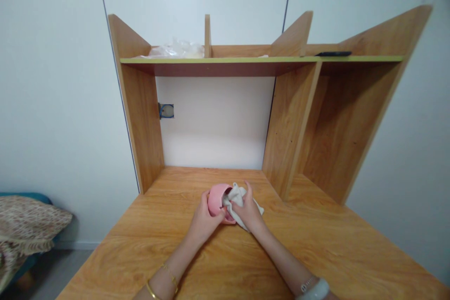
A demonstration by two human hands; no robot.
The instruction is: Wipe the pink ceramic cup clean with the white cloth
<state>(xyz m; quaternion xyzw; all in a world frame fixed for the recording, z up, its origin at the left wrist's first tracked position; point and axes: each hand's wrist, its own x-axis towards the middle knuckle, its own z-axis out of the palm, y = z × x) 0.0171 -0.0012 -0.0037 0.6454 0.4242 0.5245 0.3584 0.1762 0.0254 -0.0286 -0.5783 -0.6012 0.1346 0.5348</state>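
Note:
My left hand [204,218] grips a pink cup [216,199] tipped on its side just above the wooden desk [158,243]. Its opening faces right. My right hand [248,208] is closed on a white cloth [235,196], which is pushed into the cup's mouth. Part of the cloth hangs out below and to the right of that hand. Both hands meet near the middle of the desk, in front of the open recess.
A wooden hutch [140,126] stands at the desk's back, with a shelf [246,59] on top holding a clear plastic bag [176,50] and a dark flat object [332,53]. A wall socket [166,111] shows in the recess. A patterned blanket [24,225] lies at the lower left.

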